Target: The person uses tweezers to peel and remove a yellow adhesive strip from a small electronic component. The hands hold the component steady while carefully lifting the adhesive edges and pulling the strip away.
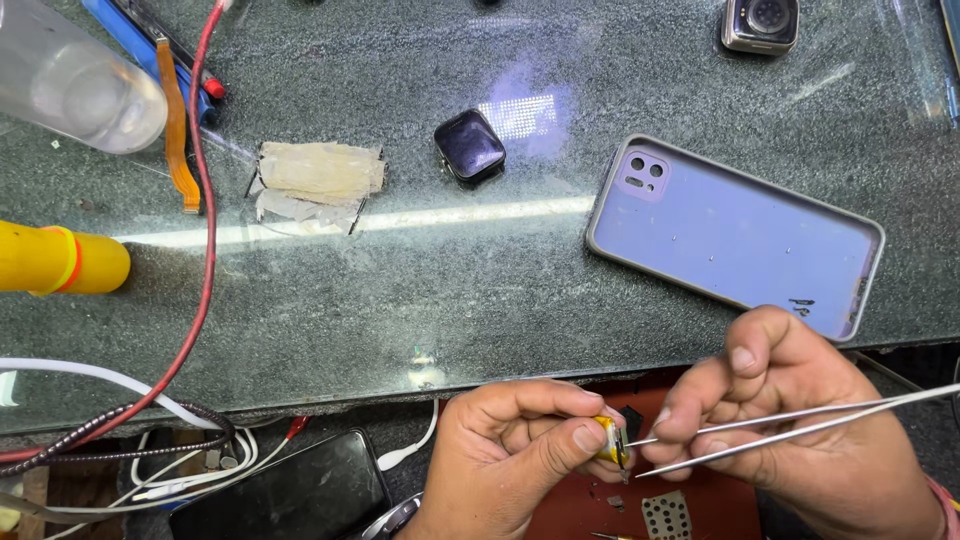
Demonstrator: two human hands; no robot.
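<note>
Just off the near edge of the counter, the left hand pinches a small yellow part while the right hand grips tweezers whose tips touch it, so a slip could gouge it or flick it to the cluttered space below.

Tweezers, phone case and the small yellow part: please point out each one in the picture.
Tweezers point(800, 425), head view: middle of the two metal arms.
Phone case point(740, 240), head view: its flat lilac back.
Yellow part point(606, 440), head view: yellow side showing between the left hand's fingertips.
</note>
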